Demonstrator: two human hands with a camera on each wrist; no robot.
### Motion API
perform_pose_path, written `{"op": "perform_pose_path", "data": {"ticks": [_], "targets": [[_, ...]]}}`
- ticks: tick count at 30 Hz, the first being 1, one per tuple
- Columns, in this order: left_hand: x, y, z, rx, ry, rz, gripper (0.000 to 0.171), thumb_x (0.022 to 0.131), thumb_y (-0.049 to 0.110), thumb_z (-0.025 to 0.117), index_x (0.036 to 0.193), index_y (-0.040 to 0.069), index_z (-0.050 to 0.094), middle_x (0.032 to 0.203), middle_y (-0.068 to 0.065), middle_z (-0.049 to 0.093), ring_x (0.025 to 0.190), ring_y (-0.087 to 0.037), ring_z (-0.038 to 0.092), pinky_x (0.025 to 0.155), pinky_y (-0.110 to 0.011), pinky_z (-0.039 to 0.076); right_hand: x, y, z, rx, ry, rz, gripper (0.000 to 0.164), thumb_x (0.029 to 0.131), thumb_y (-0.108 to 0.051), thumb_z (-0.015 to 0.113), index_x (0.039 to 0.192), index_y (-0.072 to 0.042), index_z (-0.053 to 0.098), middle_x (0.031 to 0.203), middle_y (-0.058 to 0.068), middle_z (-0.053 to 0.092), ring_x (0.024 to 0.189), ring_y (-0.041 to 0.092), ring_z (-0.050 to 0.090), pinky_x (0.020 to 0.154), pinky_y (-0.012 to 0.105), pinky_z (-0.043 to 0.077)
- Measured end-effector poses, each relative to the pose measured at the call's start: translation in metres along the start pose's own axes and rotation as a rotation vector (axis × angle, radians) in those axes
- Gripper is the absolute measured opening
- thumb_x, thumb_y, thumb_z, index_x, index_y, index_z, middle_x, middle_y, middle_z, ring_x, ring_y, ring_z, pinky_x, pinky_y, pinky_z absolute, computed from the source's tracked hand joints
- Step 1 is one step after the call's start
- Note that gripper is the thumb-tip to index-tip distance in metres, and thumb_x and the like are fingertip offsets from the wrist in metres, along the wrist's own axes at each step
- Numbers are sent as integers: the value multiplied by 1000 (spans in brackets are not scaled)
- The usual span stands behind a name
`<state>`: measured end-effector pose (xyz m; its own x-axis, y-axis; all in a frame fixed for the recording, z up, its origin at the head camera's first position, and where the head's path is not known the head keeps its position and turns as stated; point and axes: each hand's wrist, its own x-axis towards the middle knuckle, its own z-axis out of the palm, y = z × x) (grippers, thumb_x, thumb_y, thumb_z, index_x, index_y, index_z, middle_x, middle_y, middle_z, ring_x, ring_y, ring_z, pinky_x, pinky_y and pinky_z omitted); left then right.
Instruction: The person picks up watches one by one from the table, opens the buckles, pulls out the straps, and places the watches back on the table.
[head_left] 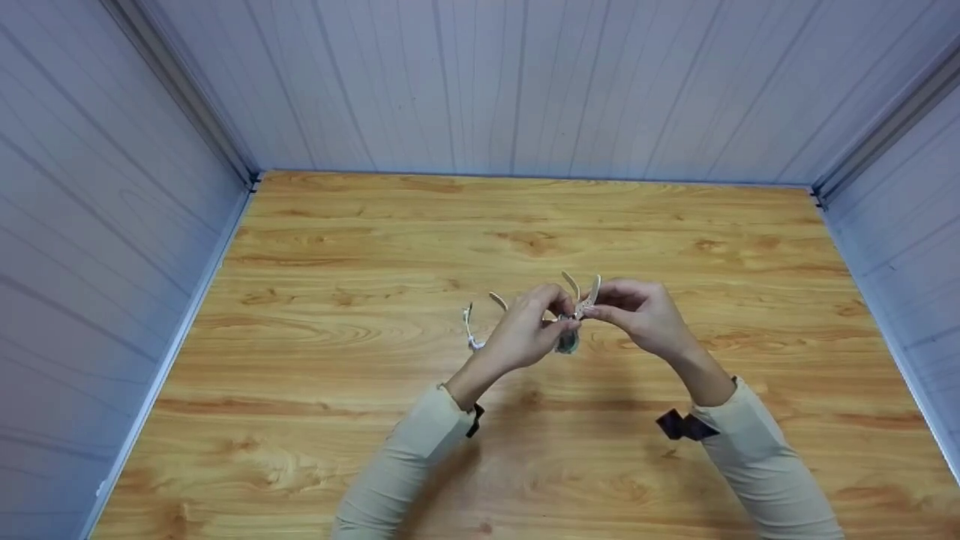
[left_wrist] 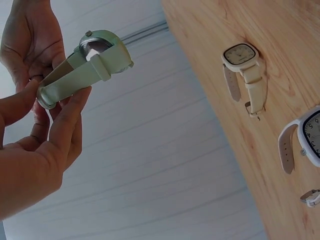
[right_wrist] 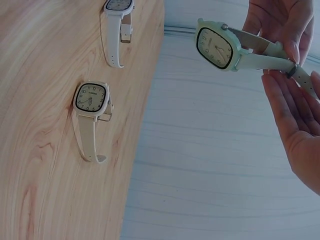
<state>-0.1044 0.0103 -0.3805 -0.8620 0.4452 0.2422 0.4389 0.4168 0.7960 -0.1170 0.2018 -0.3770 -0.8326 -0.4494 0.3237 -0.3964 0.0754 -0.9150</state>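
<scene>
Both hands are raised close together on one pale green wristwatch, its rounded-square dial (right_wrist: 215, 48) turned to the right wrist camera. My left hand (head_left: 525, 330) pinches the strap (left_wrist: 75, 82) between thumb and fingers, near its buckle end. The strap is bent round into a loop, with its tip threaded past the buckle (right_wrist: 291, 70). My right hand (head_left: 649, 319) pinches the holed strap end (right_wrist: 305, 82) between thumb and fingers. Below my left fingers in the head view hangs the watch case (head_left: 568, 343), partly covered.
A cream watch (right_wrist: 90, 125) lies on the wooden table (head_left: 337, 262). A white watch (right_wrist: 114, 37) lies near it, its white strap (head_left: 470, 330) showing left of my left hand in the head view. Pale panel walls (head_left: 480, 82) enclose the table's back and sides.
</scene>
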Motion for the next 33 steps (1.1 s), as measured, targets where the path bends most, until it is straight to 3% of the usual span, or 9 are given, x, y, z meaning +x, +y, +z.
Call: {"op": "perform_pose_path", "data": {"ticks": [7, 12, 20, 27, 33], "targets": [[-1, -3, -1, -75, -4, 25, 12, 85, 9, 65, 84, 3, 55, 87, -4, 57, 86, -15, 57, 73, -24, 48, 0, -1, -1, 3, -22, -20, 17, 82, 8, 61, 98, 13, 62, 88, 20, 64, 78, 16, 65, 68, 28, 53], [-1, -5, -2, -148, 38, 37, 15, 82, 5, 67, 78, 2, 53, 81, -4, 59, 82, -14, 59, 74, -22, 47, 1, -1, -1, 32, -32, -17, 17, 83, 7, 61, 98, 15, 61, 89, 20, 65, 80, 18, 65, 70, 29, 53], [-3, -4, -3, -273, 29, -87, 17, 80, 8, 70, 90, 1, 58, 88, -6, 61, 85, -13, 59, 68, -20, 51, 1, -1, -2, 52, -26, -33, 17, 84, 8, 59, 98, 17, 60, 89, 21, 64, 80, 20, 65, 71, 33, 53], [-4, -6, 0, -236, 88, 15, 11, 79, 1, 69, 85, -3, 60, 87, -10, 61, 86, -18, 61, 71, -17, 51, 2, -1, -2, 47, -26, -59, 15, 84, 9, 58, 98, 14, 61, 90, 19, 64, 80, 19, 65, 70, 31, 53], [-4, -6, -1, -199, 76, -25, 17, 79, 2, 68, 94, -4, 61, 92, -12, 64, 86, -19, 63, 73, -16, 50, 2, -2, -2, 39, -7, -30, 17, 84, 7, 59, 99, 15, 60, 91, 19, 64, 81, 19, 64, 71, 34, 53]]}}
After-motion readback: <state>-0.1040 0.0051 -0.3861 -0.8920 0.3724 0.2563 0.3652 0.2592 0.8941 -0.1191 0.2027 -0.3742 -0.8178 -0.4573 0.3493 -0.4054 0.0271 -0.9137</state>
